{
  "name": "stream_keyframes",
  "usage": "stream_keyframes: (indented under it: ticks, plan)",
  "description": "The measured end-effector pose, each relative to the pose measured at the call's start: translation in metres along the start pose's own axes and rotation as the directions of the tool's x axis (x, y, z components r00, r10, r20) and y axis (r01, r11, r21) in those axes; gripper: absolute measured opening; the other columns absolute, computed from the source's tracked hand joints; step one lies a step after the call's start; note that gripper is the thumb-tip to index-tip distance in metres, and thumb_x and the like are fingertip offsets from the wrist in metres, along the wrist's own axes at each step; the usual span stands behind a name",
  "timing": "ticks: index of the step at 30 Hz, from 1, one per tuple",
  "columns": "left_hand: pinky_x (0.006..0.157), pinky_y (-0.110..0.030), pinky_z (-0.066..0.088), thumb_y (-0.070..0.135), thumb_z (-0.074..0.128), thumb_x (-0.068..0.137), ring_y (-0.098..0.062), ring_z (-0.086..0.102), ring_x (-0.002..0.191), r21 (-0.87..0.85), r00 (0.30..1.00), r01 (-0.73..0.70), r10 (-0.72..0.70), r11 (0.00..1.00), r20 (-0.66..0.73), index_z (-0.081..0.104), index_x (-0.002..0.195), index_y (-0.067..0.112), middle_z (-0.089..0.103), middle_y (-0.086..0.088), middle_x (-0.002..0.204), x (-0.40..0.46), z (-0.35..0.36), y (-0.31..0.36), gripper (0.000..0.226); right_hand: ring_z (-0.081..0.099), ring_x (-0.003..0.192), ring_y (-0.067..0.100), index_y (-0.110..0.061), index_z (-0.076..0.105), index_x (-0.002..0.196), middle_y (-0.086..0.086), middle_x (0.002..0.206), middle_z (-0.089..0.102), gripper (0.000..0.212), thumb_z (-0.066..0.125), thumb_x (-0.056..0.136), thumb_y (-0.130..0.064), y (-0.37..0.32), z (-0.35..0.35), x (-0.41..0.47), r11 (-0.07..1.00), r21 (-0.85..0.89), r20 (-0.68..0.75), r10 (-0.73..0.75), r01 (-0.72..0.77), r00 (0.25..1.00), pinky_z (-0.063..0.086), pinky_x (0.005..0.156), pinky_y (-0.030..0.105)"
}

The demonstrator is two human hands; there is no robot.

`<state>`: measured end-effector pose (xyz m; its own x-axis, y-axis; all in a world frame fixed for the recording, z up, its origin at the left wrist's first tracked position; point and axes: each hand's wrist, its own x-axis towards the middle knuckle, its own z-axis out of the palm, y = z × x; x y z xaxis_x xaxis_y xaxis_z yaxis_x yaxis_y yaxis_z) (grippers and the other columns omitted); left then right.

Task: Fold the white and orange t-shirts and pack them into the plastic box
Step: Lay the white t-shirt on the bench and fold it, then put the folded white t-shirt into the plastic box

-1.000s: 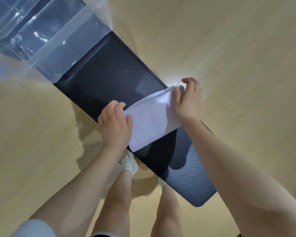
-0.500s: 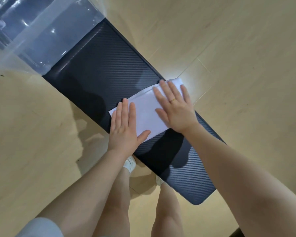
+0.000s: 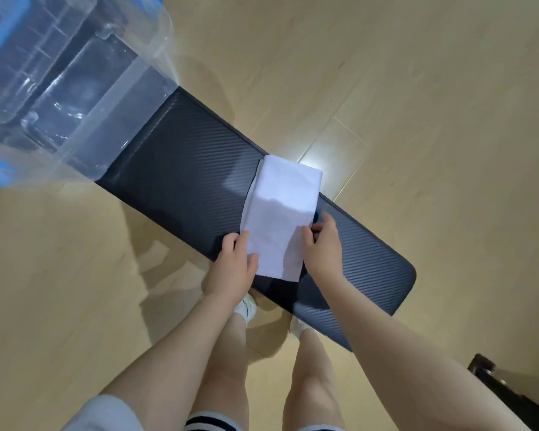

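Your left hand [image 3: 232,269] and right hand [image 3: 322,248] each pinch a near side edge of the folded white t-shirt [image 3: 280,213], thumbs on top and fingers curled under the cloth. The shirt lies as a narrow rectangle across the dark bench pad [image 3: 184,188], its far end reaching the pad's far long edge and its near end at the near edge. The clear plastic box [image 3: 59,88] stands on the pad's far-left end, well apart from the shirt.

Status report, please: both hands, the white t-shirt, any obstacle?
Left hand and right hand grip folded white t-shirt by its near end. Plastic box open at bench's far end. Path unobstructed.
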<state>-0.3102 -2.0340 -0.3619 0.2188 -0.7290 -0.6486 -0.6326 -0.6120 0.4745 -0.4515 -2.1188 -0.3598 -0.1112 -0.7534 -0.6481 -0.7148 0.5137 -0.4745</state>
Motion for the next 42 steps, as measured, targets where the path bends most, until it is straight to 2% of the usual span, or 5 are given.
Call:
stream_keyframes:
  ticks: [4, 11, 20, 30, 42]
  plan:
    - [0.073, -0.024, 0.041, 0.023, 0.040, 0.095, -0.015, 0.053, 0.089, -0.257, 0.993, 0.099, -0.080, 0.961, 0.081, 0.044, 0.130, 0.020, 0.045, 0.000, 0.125, 0.003, 0.001, 0.004, 0.036, 0.048, 0.117, 0.022, -0.013, 0.041, 0.133, 0.005, 0.130, 0.047, 0.050, 0.055, 0.089, -0.033, 0.004, 0.011, 0.002, 0.998, 0.032, -0.031, 0.060, -0.059, 0.998, 0.043, 0.098, 0.041]
    - [0.069, -0.024, 0.041, 0.021, 0.044, 0.093, -0.014, 0.050, 0.076, -0.216, 0.997, 0.060, -0.047, 0.974, 0.065, 0.049, 0.119, 0.019, 0.046, 0.003, 0.105, 0.015, 0.001, -0.003, 0.026, 0.049, 0.093, 0.014, -0.015, 0.049, 0.117, -0.004, 0.105, 0.051, 0.041, 0.066, 0.082, -0.030, -0.001, 0.010, 0.016, 0.991, 0.130, -0.003, -0.038, 0.038, 0.999, 0.037, 0.077, 0.027]
    - [0.081, -0.024, 0.038, 0.014, 0.048, 0.092, -0.014, 0.049, 0.085, -0.263, 0.991, 0.136, -0.130, 0.955, 0.040, 0.052, 0.120, 0.012, 0.046, -0.004, 0.120, 0.003, -0.017, 0.005, 0.029, 0.053, 0.087, 0.020, -0.013, 0.038, 0.126, -0.003, 0.094, 0.052, 0.040, 0.055, 0.091, -0.018, -0.027, -0.008, -0.009, 0.972, 0.131, 0.096, -0.208, 0.195, 0.973, 0.045, 0.078, 0.038]
    - [0.089, -0.026, 0.042, 0.014, 0.047, 0.093, -0.015, 0.053, 0.093, -0.286, 0.980, 0.003, -0.059, 0.958, -0.188, 0.052, 0.123, 0.012, 0.048, -0.005, 0.126, -0.068, -0.175, 0.043, 0.030, 0.045, 0.067, 0.019, -0.011, 0.037, 0.127, -0.004, 0.079, 0.050, 0.038, 0.050, 0.092, -0.019, -0.137, -0.086, -0.098, 0.851, -0.019, 0.107, -0.521, 0.525, 0.847, 0.038, 0.063, 0.035]
    - [0.081, -0.024, 0.039, 0.013, 0.046, 0.094, -0.013, 0.051, 0.089, -0.139, 0.969, -0.165, 0.134, 0.977, -0.209, 0.053, 0.121, 0.013, 0.046, -0.002, 0.125, -0.042, -0.363, -0.047, 0.028, 0.050, 0.073, 0.022, -0.014, 0.039, 0.127, -0.006, 0.072, 0.049, 0.039, 0.052, 0.090, -0.017, -0.310, 0.021, -0.145, 0.877, 0.059, 0.052, -0.481, 0.478, 0.875, 0.043, 0.069, 0.037]
